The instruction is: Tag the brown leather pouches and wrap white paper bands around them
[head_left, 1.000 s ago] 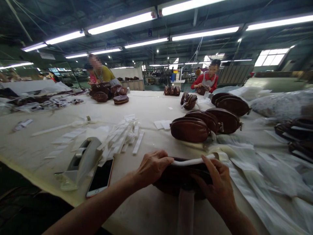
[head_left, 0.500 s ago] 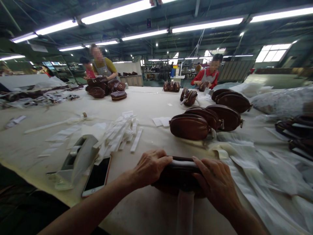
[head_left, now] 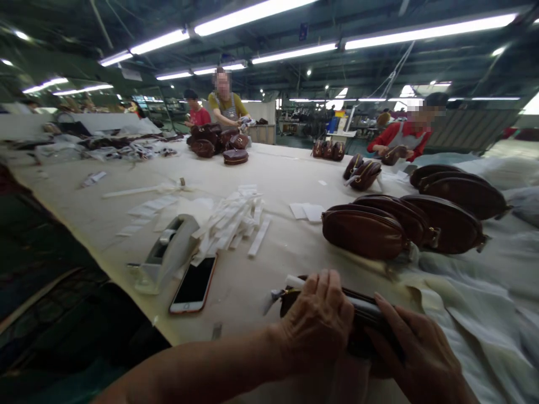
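A dark brown leather pouch (head_left: 362, 332) is between my hands at the table's near side, its zipper side turned up. My left hand (head_left: 318, 320) is closed over its left part, fingers bent across the top edge. My right hand (head_left: 425, 350) grips the right end, with fingertips on the upper edge and thumb along the near side. A white strip (head_left: 293, 281) sticks out by the left end, beside a wrapped zipper pull (head_left: 275, 294). The underside of the pouch is hidden by my hands.
Left of my hands lie a phone (head_left: 194, 285), a tape dispenser (head_left: 170, 247) and a pile of white strips (head_left: 236, 219). Finished-looking brown pouches (head_left: 364, 230) stand ahead right, near crumpled white wrapping (head_left: 471, 308). Across the table, co-workers (head_left: 227, 106) handle more pouches.
The view has turned left-to-right so things shift. The pouch is now angled, and my left hand has moved from its left edge to over its top. The left end with the zipper pull now shows.
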A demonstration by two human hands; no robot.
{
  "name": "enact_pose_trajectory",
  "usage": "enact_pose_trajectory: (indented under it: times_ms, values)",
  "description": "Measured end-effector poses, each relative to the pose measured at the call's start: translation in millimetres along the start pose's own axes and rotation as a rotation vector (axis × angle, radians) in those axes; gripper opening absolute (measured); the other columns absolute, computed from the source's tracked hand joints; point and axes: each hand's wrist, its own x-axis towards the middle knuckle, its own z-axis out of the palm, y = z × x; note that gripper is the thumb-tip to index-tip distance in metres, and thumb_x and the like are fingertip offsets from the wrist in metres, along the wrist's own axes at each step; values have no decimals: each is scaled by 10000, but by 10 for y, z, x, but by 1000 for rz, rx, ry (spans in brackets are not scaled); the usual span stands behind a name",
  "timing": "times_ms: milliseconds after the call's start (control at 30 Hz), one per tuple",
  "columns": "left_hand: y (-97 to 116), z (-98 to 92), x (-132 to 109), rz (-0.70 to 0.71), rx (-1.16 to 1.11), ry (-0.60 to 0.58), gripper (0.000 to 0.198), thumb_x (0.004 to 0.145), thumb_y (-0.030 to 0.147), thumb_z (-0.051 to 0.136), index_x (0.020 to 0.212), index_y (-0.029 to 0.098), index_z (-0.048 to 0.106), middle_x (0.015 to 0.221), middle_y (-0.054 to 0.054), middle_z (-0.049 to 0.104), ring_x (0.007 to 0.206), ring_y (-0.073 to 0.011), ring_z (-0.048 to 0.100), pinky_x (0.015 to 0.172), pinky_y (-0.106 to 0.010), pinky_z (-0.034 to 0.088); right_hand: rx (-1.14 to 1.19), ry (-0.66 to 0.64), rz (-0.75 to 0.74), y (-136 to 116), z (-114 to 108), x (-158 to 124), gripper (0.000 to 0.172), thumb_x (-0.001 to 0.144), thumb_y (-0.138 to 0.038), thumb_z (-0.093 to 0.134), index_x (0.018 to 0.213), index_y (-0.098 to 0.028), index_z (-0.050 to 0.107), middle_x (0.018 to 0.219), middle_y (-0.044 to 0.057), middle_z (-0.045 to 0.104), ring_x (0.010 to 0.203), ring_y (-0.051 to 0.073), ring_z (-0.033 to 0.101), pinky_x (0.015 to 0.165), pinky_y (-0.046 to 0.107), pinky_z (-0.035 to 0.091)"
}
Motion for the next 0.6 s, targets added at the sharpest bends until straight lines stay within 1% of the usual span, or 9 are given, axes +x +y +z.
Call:
enact_pose_trajectory:
  times_ms: [67, 100, 133, 200, 300, 367, 433, 500, 600]
  values:
    - [74, 34, 40, -1, 89, -64, 411, 929, 270, 347, 1236, 10, 433, 1195, -305, 537, 1081, -350, 564, 906, -471, 393, 9, 20, 6, 29, 22, -33, 552, 914, -395, 470, 1433, -246, 356, 935, 101, 581, 769, 238, 557, 682, 359, 462]
    - [85, 42, 55, 14, 110, -95, 441, 925, 246, 332, 1286, -3, 387, 1185, -314, 539, 1061, -352, 574, 887, -476, 395, 33, 23, 24, 42, 18, -38, 529, 914, -398, 469, 1415, -253, 389, 942, 98, 588, 773, 235, 568, 680, 354, 472]
    - [83, 44, 64, 31, 114, -116, 460, 923, 230, 325, 1312, -13, 359, 1176, -314, 544, 1040, -351, 582, 873, -477, 397, 76, 11, 50, 53, 2, -33, 490, 917, -395, 462, 1387, -258, 434, 953, 92, 596, 781, 226, 583, 678, 342, 485]
    - [52, 42, 67, 48, 83, -133, 456, 930, 243, 331, 1301, -19, 380, 1160, -292, 555, 1012, -343, 585, 862, -467, 404, 200, -49, 140, 75, -69, 10, 399, 927, -373, 444, 1302, -268, 533, 985, 70, 620, 812, 196, 623, 685, 299, 514]
    - [1, 58, 51, 21, -10, -120, 441, 945, 314, 370, 1264, 17, 437, 1121, -230, 580, 995, -325, 578, 852, -448, 421, 399, -157, 308, 117, -220, 124, 287, 918, -357, 477, 1135, -279, 648, 989, 27, 666, 849, 159, 661, 690, 228, 538]
    - [-11, 82, 46, 8, -61, -92, 419, 946, 316, 392, 1241, 27, 463, 1118, -202, 586, 1014, -309, 564, 865, -443, 423, 506, -190, 381, 150, -303, 197, 225, 887, -372, 537, 1018, -274, 692, 938, 13, 690, 837, 156, 669, 687, 212, 544]
    - [-1, 101, 47, 5, -94, -46, 386, 952, 287, 385, 1221, 30, 485, 1144, -181, 585, 1053, -291, 543, 913, -458, 403, 578, -189, 430, 170, -350, 243, 191, 869, -379, 567, 913, -258, 708, 866, 13, 696, 793, 155, 667, 672, 214, 546]
    - [18, 107, 47, -6, -105, -6, 371, 962, 272, 357, 1214, 39, 500, 1163, -164, 585, 1073, -281, 530, 958, -483, 372, 607, -163, 466, 163, -362, 254, 196, 867, -383, 567, 839, -243, 700, 818, 17, 688, 756, 154, 659, 661, 222, 545]
    - [46, 101, 39, -35, -83, 14, 385, 971, 289, 333, 1224, 57, 507, 1168, -158, 590, 1062, -287, 532, 968, -515, 357, 579, -104, 477, 122, -342, 216, 198, 886, -363, 534, 823, -235, 671, 807, 21, 669, 749, 152, 645, 669, 232, 538]
